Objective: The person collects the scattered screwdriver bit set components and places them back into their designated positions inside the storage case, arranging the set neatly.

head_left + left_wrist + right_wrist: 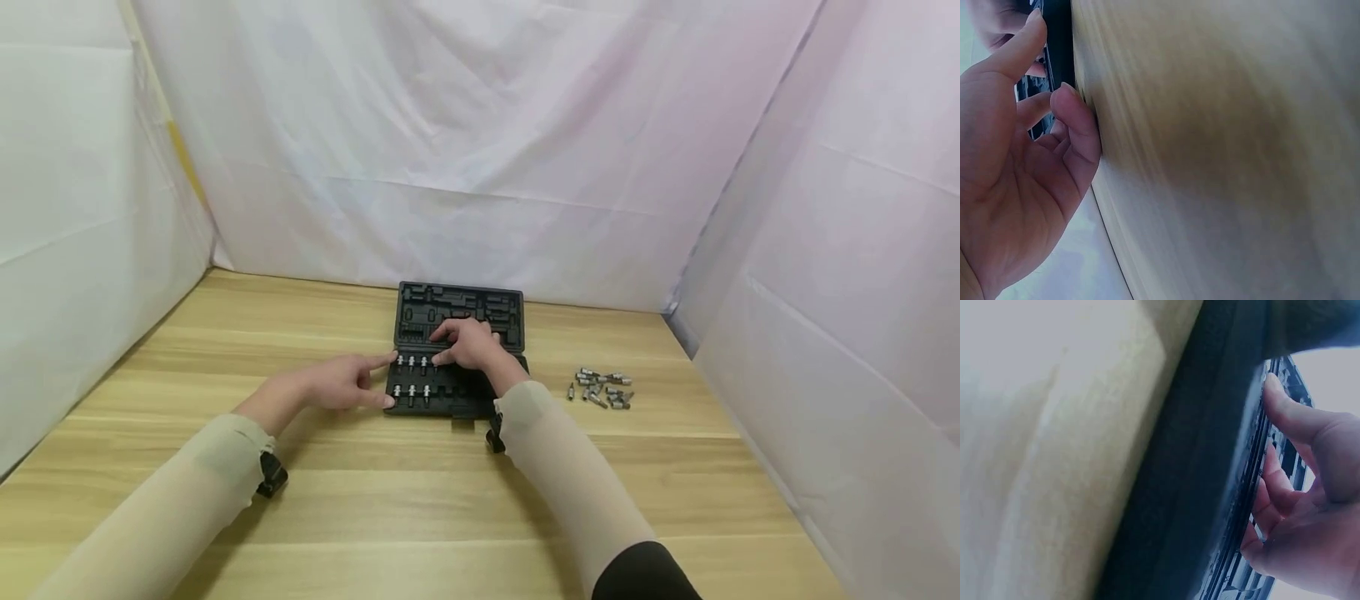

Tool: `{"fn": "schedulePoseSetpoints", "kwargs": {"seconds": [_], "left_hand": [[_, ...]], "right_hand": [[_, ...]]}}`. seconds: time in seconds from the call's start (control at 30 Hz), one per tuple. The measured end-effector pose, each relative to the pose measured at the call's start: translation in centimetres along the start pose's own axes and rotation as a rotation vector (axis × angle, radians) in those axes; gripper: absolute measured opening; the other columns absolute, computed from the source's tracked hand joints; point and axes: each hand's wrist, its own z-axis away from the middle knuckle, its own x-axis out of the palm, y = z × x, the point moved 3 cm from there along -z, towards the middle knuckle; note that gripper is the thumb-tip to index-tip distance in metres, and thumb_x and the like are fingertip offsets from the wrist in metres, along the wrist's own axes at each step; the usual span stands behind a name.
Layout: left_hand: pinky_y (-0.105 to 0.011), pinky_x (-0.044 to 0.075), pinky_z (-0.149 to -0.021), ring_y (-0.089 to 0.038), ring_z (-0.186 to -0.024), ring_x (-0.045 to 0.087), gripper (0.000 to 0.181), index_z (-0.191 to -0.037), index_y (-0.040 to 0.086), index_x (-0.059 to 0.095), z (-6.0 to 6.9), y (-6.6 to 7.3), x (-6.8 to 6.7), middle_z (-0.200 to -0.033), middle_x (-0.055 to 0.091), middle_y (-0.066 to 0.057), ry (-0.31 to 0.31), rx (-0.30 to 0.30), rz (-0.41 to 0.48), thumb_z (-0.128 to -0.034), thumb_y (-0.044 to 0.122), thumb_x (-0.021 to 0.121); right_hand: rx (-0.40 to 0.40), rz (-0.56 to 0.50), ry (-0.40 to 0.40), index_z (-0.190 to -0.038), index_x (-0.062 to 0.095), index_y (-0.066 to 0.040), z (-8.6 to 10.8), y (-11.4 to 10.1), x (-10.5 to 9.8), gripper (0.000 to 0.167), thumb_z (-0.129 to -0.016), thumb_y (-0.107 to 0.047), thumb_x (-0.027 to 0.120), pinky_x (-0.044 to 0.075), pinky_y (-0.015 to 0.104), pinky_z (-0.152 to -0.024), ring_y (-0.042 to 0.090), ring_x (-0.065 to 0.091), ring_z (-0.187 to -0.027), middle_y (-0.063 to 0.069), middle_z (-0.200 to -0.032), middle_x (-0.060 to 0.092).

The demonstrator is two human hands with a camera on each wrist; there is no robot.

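Observation:
A black plastic tool case [480,407] lies unfolded on the table, its moulded lid [459,293] at the back. Silver bit sockets [412,390] with dark tips sit in two rows in the left part of its base. At the case's left edge, my left hand [337,383] rests with thumb and index finger spread against the side. My right hand [474,343] is over the case, its thumb [1288,412] down by the right end of the back row of sockets. Nothing shows pinched between its fingers, which stand apart; part of the base is hidden beneath it.
A loose pile of bit sockets [600,382] lies on the wooden table [420,500] to the right of the case. White sheeting [465,167] hangs behind the table and along both sides. Each wrist wears a small black camera.

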Motion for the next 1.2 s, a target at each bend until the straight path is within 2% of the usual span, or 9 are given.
{"fn": "schedulePoseSetpoints", "kwargs": {"seconds": [0.1, 0.2, 0.3, 0.43, 0.6, 0.9, 1.2], "left_hand": [[-0.037, 0.054, -0.074, -0.019, -0.075, 0.065, 0.099, -0.176, 0.013, 0.024, -0.1, 0.0, 0.1, -0.095, 0.069, -0.008, -0.002, 0.002, 0.011, -0.1012, 0.049, 0.078], [-0.037, 0.054, -0.073, -0.02, -0.074, 0.064, 0.099, -0.176, 0.014, 0.023, -0.1, 0.0, 0.1, -0.094, 0.069, -0.008, 0.001, 0.004, 0.016, -0.1015, 0.049, 0.078], [-0.037, 0.054, -0.074, -0.02, -0.074, 0.064, 0.099, -0.176, 0.015, 0.023, -0.2, -0.1, 0.0, -0.095, 0.069, -0.008, 0.006, -0.002, 0.013, -0.1016, 0.05, 0.077], [-0.037, 0.054, -0.076, -0.02, -0.077, 0.064, 0.1, -0.177, 0.016, 0.022, -0.2, -0.3, -0.2, -0.097, 0.068, -0.008, 0.009, -0.011, 0.008, -0.1011, 0.052, 0.077], [-0.037, 0.053, -0.077, -0.02, -0.079, 0.062, 0.099, -0.177, 0.016, 0.022, 0.0, -0.3, -0.3, -0.098, 0.067, -0.008, 0.005, -0.011, 0.008, -0.1017, 0.051, 0.076], [-0.037, 0.053, -0.075, -0.02, -0.077, 0.062, 0.099, -0.177, 0.017, 0.021, 0.5, -0.2, -0.5, -0.097, 0.067, -0.008, 0.011, -0.02, 0.017, -0.1016, 0.049, 0.077], [-0.038, 0.052, -0.074, -0.02, -0.076, 0.06, 0.098, -0.177, 0.017, 0.021, 0.4, -0.6, -0.6, -0.093, 0.066, -0.007, 0.015, -0.01, 0.013, -0.1022, 0.049, 0.076]], "right_hand": [[-0.022, -0.002, -0.005, -0.136, 0.076, -0.032, 0.1, 0.5, 0.0, 0.039, -0.098, -0.034, 0.085, 0.024, 0.07, -0.129, 0.043, 0.043, -0.151, 0.008, -0.147, 0.067], [-0.063, -0.033, 0.006, -0.137, 0.076, -0.029, 0.4, 0.8, -0.4, 0.038, -0.1, -0.036, 0.083, 0.025, 0.07, -0.129, 0.039, 0.05, -0.147, 0.008, -0.145, 0.069], [-0.101, -0.116, 0.016, -0.139, 0.075, -0.025, 0.8, 1.3, -1.2, 0.038, -0.102, -0.034, 0.081, 0.039, 0.064, -0.124, 0.034, 0.058, -0.142, 0.01, -0.146, 0.068], [-0.14, -0.208, 0.034, -0.141, 0.073, -0.022, 1.6, 2.3, -2.4, 0.039, -0.105, -0.033, 0.078, 0.054, 0.056, -0.112, 0.032, 0.062, -0.139, 0.011, -0.149, 0.067], [-0.17, -0.242, 0.063, -0.142, 0.073, -0.018, 2.9, 3.9, -4.0, 0.039, -0.106, -0.033, 0.076, 0.055, 0.054, -0.11, 0.03, 0.065, -0.133, 0.009, -0.143, 0.07], [-0.128, -0.269, 0.045, -0.145, 0.071, -0.016, 6.0, 8.3, -7.2, 0.044, -0.107, -0.037, 0.074, 0.054, 0.057, -0.111, 0.032, 0.064, -0.133, 0.008, -0.144, 0.069], [-0.137, -0.16, 0.07, -0.138, 0.076, -0.015, 8.4, 13.3, -9.9, 0.035, -0.107, -0.032, 0.074, 0.055, 0.056, -0.105, 0.031, 0.067, -0.121, 0.011, -0.134, 0.074]]}}
